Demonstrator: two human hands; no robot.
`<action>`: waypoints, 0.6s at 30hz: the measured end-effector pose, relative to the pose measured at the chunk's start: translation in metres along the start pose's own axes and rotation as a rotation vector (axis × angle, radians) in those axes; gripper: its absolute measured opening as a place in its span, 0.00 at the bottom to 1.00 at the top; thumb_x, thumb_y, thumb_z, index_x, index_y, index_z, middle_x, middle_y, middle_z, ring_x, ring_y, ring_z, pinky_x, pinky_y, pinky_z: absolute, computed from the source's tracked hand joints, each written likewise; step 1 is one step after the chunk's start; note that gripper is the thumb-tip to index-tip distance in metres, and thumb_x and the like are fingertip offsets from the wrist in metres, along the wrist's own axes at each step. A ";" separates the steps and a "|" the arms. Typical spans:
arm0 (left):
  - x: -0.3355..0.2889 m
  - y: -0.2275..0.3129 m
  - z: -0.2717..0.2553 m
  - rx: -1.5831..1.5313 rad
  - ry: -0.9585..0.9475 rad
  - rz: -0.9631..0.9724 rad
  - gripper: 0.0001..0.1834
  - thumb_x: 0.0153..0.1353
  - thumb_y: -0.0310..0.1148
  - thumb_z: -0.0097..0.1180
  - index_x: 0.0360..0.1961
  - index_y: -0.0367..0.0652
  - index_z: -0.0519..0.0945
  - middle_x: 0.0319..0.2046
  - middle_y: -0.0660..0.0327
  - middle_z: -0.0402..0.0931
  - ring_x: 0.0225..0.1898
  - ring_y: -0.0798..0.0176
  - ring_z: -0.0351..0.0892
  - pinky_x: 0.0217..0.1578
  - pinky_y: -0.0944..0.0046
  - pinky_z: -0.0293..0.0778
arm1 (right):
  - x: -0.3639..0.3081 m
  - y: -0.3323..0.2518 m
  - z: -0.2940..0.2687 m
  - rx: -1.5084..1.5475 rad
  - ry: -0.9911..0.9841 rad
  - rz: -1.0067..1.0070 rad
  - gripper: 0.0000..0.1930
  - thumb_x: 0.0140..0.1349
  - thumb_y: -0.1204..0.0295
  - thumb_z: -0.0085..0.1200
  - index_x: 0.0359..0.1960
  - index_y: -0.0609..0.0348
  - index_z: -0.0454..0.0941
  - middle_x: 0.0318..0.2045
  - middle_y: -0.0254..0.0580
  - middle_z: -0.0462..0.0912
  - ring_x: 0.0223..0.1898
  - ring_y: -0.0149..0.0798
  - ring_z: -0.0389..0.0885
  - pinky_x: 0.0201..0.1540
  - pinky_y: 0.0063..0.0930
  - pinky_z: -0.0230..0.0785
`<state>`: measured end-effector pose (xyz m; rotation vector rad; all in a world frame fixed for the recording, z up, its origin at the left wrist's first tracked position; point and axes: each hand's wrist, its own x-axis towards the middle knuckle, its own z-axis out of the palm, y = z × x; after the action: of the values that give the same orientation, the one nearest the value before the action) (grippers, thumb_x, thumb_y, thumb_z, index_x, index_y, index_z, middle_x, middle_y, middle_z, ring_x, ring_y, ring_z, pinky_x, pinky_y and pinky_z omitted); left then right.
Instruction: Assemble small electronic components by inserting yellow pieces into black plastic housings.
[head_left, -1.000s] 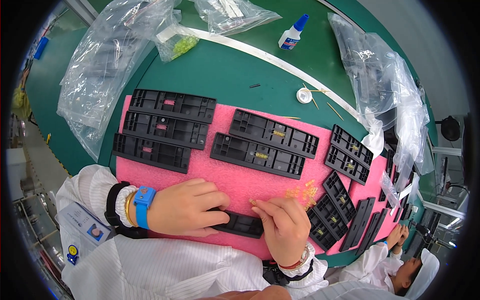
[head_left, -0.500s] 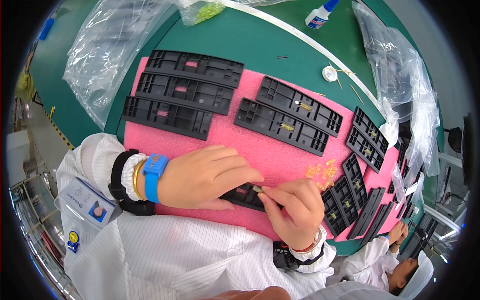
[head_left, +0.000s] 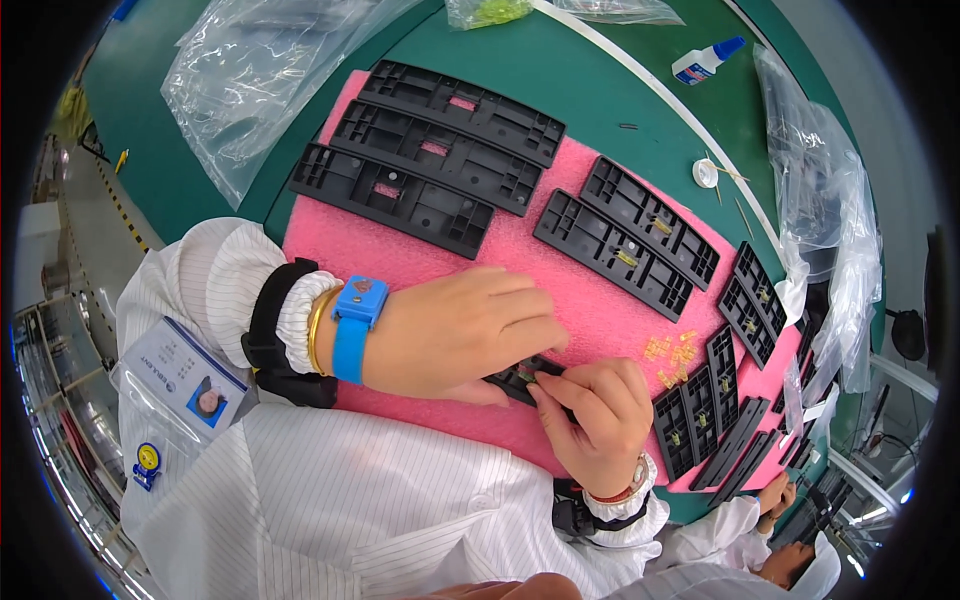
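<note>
A black ribbed plastic panel (head_left: 512, 384) lies before me on the pink foam sheet, mostly covered by my hands. My left hand (head_left: 470, 325) is closed over its left part, thumb at the near edge and fingers at the far side. At the panel's middle opening, my right hand (head_left: 600, 405) has thumb and forefinger pinched on a small clear yellowish plastic piece (head_left: 527, 375). The fingertips partly hide that piece, so how it sits in the opening cannot be made out.
Three black panels (head_left: 430, 145) with open slots lie far left on the pink foam (head_left: 400, 265). Panels with yellowish pieces (head_left: 625, 258) lie to the right, near loose yellow pieces (head_left: 672, 350). Beyond are a glue bottle (head_left: 705, 62), a white cap (head_left: 705, 173) and plastic bags (head_left: 260, 80). A co-worker sits lower right.
The whole view has shifted, so the table's things appear farther right. My right fingers, earlier holding the small piece above the panel, are now lower, at its opening.
</note>
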<state>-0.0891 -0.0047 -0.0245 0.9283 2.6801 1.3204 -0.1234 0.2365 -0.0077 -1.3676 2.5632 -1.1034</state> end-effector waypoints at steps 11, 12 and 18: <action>-0.002 -0.004 0.001 0.041 -0.006 0.010 0.32 0.43 0.43 0.79 0.46 0.44 0.77 0.43 0.59 0.72 0.47 0.52 0.73 0.48 0.53 0.68 | 0.000 -0.002 0.001 -0.066 -0.022 -0.011 0.13 0.45 0.78 0.75 0.34 0.57 0.87 0.29 0.34 0.82 0.30 0.40 0.78 0.33 0.36 0.65; -0.002 -0.003 0.001 0.043 -0.005 0.014 0.31 0.43 0.43 0.79 0.46 0.44 0.77 0.43 0.59 0.72 0.47 0.52 0.73 0.48 0.53 0.68 | -0.001 -0.001 0.001 -0.082 -0.024 -0.030 0.13 0.47 0.76 0.75 0.35 0.56 0.88 0.30 0.33 0.82 0.31 0.39 0.78 0.33 0.35 0.64; -0.002 -0.002 0.003 0.039 -0.026 0.014 0.30 0.45 0.43 0.79 0.45 0.44 0.75 0.44 0.58 0.72 0.47 0.52 0.72 0.47 0.53 0.67 | -0.001 -0.001 0.001 -0.093 -0.027 -0.032 0.12 0.47 0.76 0.75 0.35 0.57 0.88 0.31 0.34 0.82 0.30 0.39 0.78 0.32 0.35 0.65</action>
<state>-0.0884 -0.0048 -0.0282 0.9626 2.6937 1.2540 -0.1214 0.2358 -0.0080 -1.4383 2.6135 -0.9746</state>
